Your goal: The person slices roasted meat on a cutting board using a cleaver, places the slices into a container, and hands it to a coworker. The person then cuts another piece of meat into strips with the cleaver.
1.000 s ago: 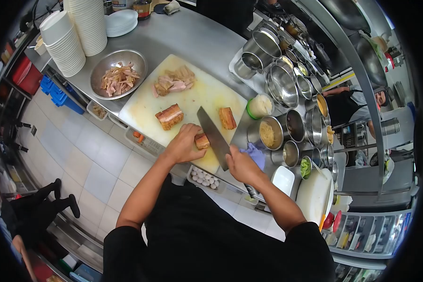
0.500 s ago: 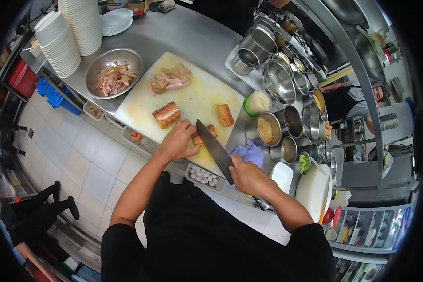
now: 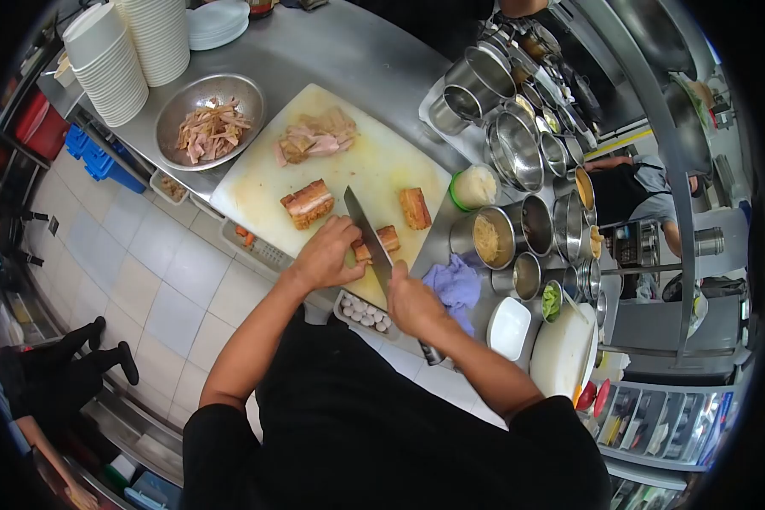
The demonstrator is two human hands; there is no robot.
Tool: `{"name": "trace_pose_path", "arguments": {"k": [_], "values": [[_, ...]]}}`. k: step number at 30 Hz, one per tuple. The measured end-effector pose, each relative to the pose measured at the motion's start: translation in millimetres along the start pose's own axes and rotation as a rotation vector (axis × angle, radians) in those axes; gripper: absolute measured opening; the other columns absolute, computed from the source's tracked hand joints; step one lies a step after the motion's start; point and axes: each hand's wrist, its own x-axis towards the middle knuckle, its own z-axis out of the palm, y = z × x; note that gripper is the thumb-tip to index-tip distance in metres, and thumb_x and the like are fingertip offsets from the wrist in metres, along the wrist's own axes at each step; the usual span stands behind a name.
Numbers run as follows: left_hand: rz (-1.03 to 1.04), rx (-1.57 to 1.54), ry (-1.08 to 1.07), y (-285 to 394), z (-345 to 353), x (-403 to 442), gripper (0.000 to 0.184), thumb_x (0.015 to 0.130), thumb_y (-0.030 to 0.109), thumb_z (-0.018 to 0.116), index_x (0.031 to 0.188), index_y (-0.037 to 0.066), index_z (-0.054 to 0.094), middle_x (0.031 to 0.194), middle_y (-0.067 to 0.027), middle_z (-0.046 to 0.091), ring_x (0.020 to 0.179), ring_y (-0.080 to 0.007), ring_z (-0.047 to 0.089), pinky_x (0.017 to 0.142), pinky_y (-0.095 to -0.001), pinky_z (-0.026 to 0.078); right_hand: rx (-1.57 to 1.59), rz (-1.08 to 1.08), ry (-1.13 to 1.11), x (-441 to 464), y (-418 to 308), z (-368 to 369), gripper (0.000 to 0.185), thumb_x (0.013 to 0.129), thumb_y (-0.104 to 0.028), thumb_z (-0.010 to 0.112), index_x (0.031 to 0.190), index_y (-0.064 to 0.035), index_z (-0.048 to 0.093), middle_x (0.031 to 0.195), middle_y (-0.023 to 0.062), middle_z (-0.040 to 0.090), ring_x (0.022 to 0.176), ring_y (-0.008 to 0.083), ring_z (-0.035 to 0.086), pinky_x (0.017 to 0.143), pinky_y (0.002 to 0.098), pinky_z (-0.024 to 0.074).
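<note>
A white cutting board (image 3: 255, 191) lies on the steel counter. Near its front edge, my left hand (image 3: 327, 255) grips a small piece of roasted meat (image 3: 388, 239), with fingers curled on its left part. My right hand (image 3: 412, 299) is closed round the handle of a cleaver (image 3: 367, 228), whose blade crosses the small piece. A larger meat block (image 3: 308, 204) rests above my left hand, and another block (image 3: 415, 209) lies right of the blade. Sliced meat (image 3: 317, 136) is heaped at the board's back.
A steel bowl of cut meat (image 3: 210, 129) and stacked white containers (image 3: 110, 72) stand at the left. To the right are a purple cloth (image 3: 453, 289), a white dish (image 3: 508, 329) and several steel pots (image 3: 487, 239). A person (image 3: 637, 191) stands at the far right.
The cleaver has moved left and now crosses the small piece, part of which shows on the blade's right side. My left hand still holds that piece.
</note>
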Motion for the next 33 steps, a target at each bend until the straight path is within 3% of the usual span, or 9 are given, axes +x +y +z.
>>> {"name": "trace_pose_path", "arguments": {"k": [2,5,7,11,17,19,25,29,33], "values": [[0.01,0.022,-0.013,-1.6,0.1,-2.7,0.034,0.071,0.019,0.078,0.094,0.001,0.061,0.095,-0.0154,0.055,0.095,-0.0365,0.053,0.088,-0.0434,0.048,0.01,-0.011,0.077,-3.7,0.8,8.9,0.02,0.095,-0.005,0.048,0.109,0.0083,0.042,0.082,0.0408,0.064,0.082,0.0582,0.065,0.077,0.0619,0.0506],[0.013,0.028,-0.002,-2.4,2.6,-4.6,0.048,0.071,0.026,0.083,0.105,0.0,0.062,0.103,-0.0171,0.055,0.101,-0.0371,0.053,0.092,-0.0435,0.048,0.131,-0.031,0.109,-15.7,13.9,-9.2,0.022,0.1,-0.014,0.05,0.111,0.0038,0.042,0.079,0.0387,0.064,0.079,0.0585,0.064,0.073,0.0632,0.0486],[-0.008,0.063,0.057,5.1,1.0,-7.9,0.072,0.068,0.036,0.09,0.122,-0.001,0.059,0.116,-0.0203,0.055,0.11,-0.039,0.053,0.098,-0.0449,0.046,0.139,-0.058,0.161,-29.3,28.3,-20.1,0.023,0.102,-0.017,0.05,0.112,0.0025,0.043,0.078,0.0382,0.063,0.078,0.0586,0.063,0.072,0.0638,0.0476],[-0.015,0.174,0.075,16.4,15.6,2.8,0.085,0.065,0.042,0.092,0.129,-0.001,0.056,0.123,-0.0225,0.053,0.113,-0.0401,0.052,0.101,-0.0463,0.045,0.164,-0.057,0.225,-47.5,51.3,-33.7,0.024,0.103,-0.02,0.051,0.112,0.0011,0.043,0.076,0.0378,0.062,0.077,0.0587,0.061,0.072,0.0645,0.0463],[-0.119,0.152,-0.029,8.4,41.8,16.5,0.077,0.068,0.037,0.09,0.126,-0.001,0.056,0.121,-0.021,0.053,0.113,-0.0394,0.051,0.1,-0.0451,0.046,0.151,-0.055,0.221,-50.3,69.7,-36.1,0.025,0.102,-0.019,0.052,0.111,0.0016,0.043,0.076,0.0381,0.062,0.077,0.0596,0.06,0.075,0.0645,0.0454],[-0.083,0.132,0.08,14.2,38.4,17.8,0.066,0.071,0.032,0.087,0.121,-0.001,0.058,0.117,-0.0197,0.054,0.11,-0.0386,0.052,0.097,-0.044,0.048,0.167,-0.047,0.175,-53.7,66.4,-42.3,0.024,0.103,-0.018,0.051,0.111,0.002,0.043,0.076,0.0375,0.063,0.078,0.0594,0.061,0.075,0.0646,0.0452],[-0.073,0.057,0.065,15.1,30.4,28.0,0.043,0.074,0.022,0.075,0.109,0.001,0.061,0.108,-0.0167,0.056,0.105,-0.037,0.053,0.094,-0.0452,0.048,0.079,-0.026,0.08,-62.5,54.5,-58.8,0.023,0.103,-0.017,0.048,0.112,0.0042,0.044,0.079,0.0383,0.064,0.079,0.0577,0.063,0.075,0.0632,0.0468],[-0.096,0.063,0.013,8.9,35.1,32.8,0.037,0.072,0.019,0.073,0.103,0.002,0.061,0.102,-0.0155,0.058,0.101,-0.0362,0.055,0.091,-0.0449,0.048,0.042,0.086,-0.084,-59.4,44.9,-68.6,0.028,0.105,-0.021,0.047,0.12,0.0018,0.043,0.089,0.0391,0.064,0.091,0.0573,0.062,0.083,0.0636,0.0448],[-0.031,0.029,0.082,5.2,36.3,35.2,0.034,0.073,0.017,0.068,0.101,0.0,0.061,0.095,-0.0163,0.058,0.093,-0.0366,0.055,0.085,-0.0446,0.048,-0.017,0.043,-0.109,-43.2,43.1,-72.1,0.03,0.105,-0.021,0.046,0.119,0.0041,0.042,0.086,0.0385,0.064,0.089,0.0567,0.063,0.082,0.0634,0.0458]]}}
